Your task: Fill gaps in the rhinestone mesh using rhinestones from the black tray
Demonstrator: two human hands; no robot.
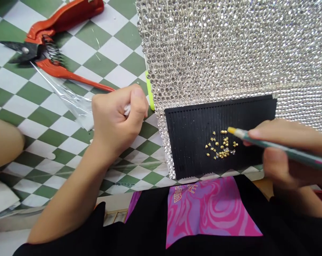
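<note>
We had right hand (pixel 288 156) pinching picker pen (pixel 272 147), tip at upper edge of gold rhinestones (pixel 221 145) on ridged tray (pixel 190 138); left hand (pixel 118 119) fisted on white scrap (pixel 127 109), farther off.

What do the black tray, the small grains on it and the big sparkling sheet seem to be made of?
Black tray: matte moulded plastic, judging by its fine even ridges. Small grains: shiny gold, perhaps foil-backed stones; too small to tell. Sparkling sheet: rows of glassy faceted stones, probably on mesh or fabric.

A green pen (pixel 283 150) (yellow-tipped) slants over gold studs (pixel 221 145) on black tray (pixel 192 142).
</note>
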